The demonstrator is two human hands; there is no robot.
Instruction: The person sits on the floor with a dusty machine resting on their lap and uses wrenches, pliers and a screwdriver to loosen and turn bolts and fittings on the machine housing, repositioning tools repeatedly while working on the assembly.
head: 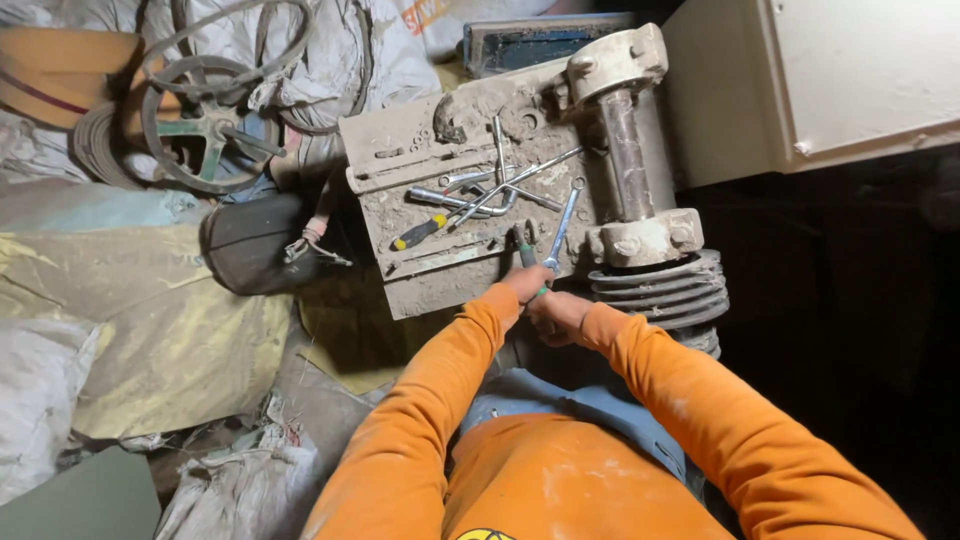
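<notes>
A dusty workshop floor, sacks all around. On the grimy machine base plate [440, 270], the left hand [525, 283] is closed around a green-handled tool [522, 247] at the plate's near edge; the right hand [558, 316] curls just beside it, its grip unclear. Just beyond lie a combination spanner [563, 228], more wrenches and a yellow-handled screwdriver [420, 231]. The dust could let the tool slip toward the grooved pulley [660, 290].

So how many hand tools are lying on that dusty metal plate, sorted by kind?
Spanners, lying loose on the plate: about 4, crossed in a pile
Spanner at the left hand: 1
Screwdriver with yellow and black handle: 1
Total: about 6
</notes>
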